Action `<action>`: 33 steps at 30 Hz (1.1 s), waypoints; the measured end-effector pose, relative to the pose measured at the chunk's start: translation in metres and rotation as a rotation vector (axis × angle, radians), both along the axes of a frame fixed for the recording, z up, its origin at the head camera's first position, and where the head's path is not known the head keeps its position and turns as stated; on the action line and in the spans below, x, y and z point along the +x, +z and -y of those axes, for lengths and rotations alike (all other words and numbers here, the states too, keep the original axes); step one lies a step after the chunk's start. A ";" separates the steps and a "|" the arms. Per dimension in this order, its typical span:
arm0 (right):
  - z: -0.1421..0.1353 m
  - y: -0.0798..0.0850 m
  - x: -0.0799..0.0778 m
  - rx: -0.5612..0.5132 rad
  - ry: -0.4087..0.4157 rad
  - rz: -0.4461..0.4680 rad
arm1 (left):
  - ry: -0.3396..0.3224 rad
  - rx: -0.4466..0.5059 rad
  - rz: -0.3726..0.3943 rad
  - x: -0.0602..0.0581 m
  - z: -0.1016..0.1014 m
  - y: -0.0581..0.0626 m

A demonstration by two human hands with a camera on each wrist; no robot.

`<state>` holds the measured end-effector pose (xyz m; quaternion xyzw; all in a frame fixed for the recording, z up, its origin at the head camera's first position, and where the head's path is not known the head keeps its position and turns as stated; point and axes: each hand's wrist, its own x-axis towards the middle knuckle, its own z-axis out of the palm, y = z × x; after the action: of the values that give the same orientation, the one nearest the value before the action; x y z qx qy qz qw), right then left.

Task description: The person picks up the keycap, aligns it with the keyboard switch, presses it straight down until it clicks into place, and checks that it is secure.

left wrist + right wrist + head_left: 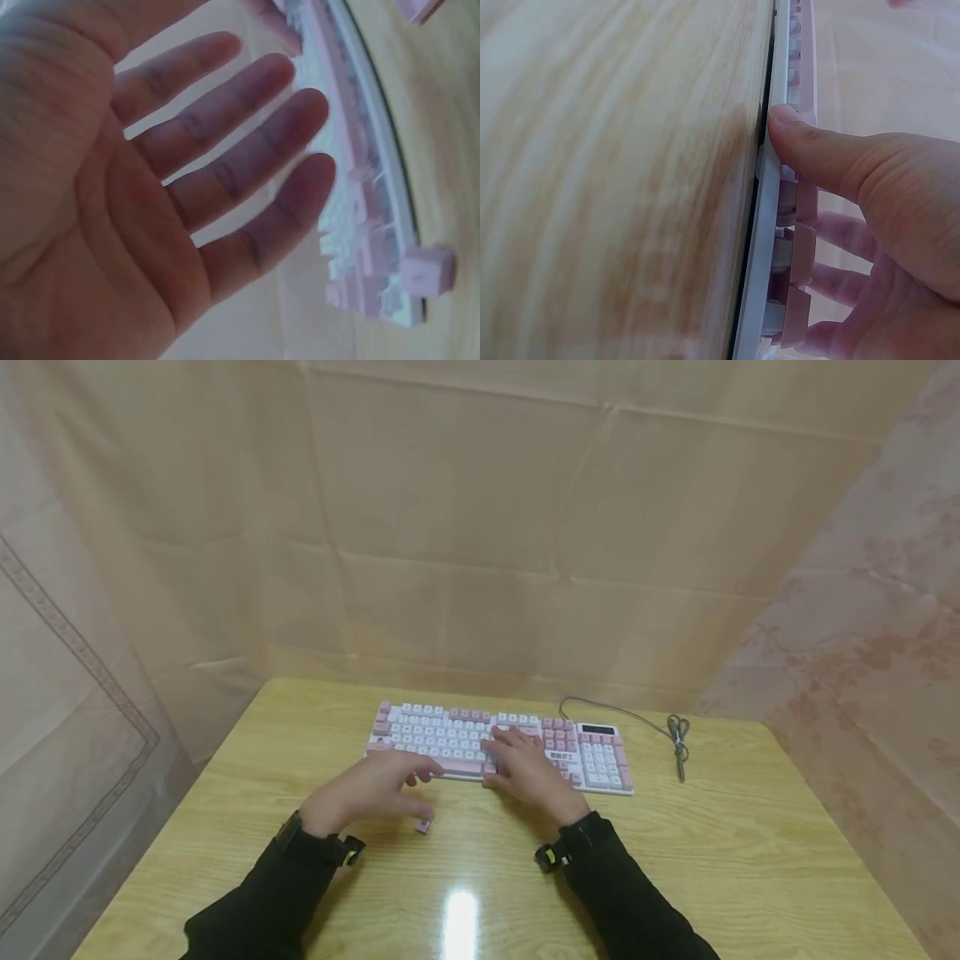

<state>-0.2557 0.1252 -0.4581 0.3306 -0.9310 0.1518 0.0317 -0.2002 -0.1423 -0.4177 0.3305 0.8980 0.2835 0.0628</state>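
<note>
A pink and white keyboard (442, 737) lies on the wooden table. My left hand (375, 789) hovers by its front left part, fingers spread and palm bare in the left wrist view. Close to that thumb, a small pink keycap (423, 826) lies loose on the wood. The left wrist view also has a pink keycap (427, 271) beside the keyboard's corner. My right hand (527, 770) rests on the keyboard, fingers extended over the keys right of the spacebar (459, 767). Its thumb (795, 133) touches the front edge in the right wrist view.
The keyboard's grey cable (618, 708) runs right to a tied bundle (678, 735) on the table (735, 835). A beige cloth (465, 527) hangs behind the table's back edge, with patterned cloth (877, 635) on the right.
</note>
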 end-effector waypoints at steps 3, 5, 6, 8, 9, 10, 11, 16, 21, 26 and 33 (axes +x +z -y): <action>0.000 -0.001 0.000 0.001 -0.006 -0.001 | -0.024 -0.022 0.033 0.001 -0.006 -0.004; 0.000 -0.001 0.000 -0.002 -0.006 0.002 | -0.025 -0.035 0.049 0.003 -0.009 -0.005; 0.000 0.000 0.000 -0.002 -0.007 0.004 | -0.024 -0.044 0.052 0.003 -0.010 -0.006; 0.000 0.000 0.000 -0.006 -0.011 0.006 | -0.020 -0.062 0.071 0.005 -0.013 -0.007; 0.000 0.000 0.000 -0.010 -0.011 0.006 | -0.021 -0.074 0.076 0.005 -0.014 -0.007; -0.001 0.000 0.000 -0.012 -0.011 0.006 | -0.023 -0.085 0.079 0.006 -0.014 -0.008; -0.001 0.000 0.001 -0.013 -0.010 0.005 | -0.025 -0.093 0.082 0.006 -0.015 -0.008; 0.000 0.001 0.001 -0.016 -0.003 0.009 | -0.056 -0.111 0.066 0.007 -0.017 -0.013; 0.000 0.002 0.001 -0.015 -0.010 0.018 | -0.074 -0.126 0.065 0.006 -0.017 -0.019; 0.000 0.001 0.001 -0.010 -0.012 0.022 | -0.075 -0.145 0.055 0.006 -0.015 -0.019; 0.000 0.001 0.001 -0.009 -0.007 0.013 | -0.059 -0.143 0.063 0.006 -0.015 -0.016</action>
<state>-0.2544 0.1255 -0.4575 0.3263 -0.9315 0.1581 0.0278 -0.1941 -0.1277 -0.4337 0.3426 0.9034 0.2267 0.1232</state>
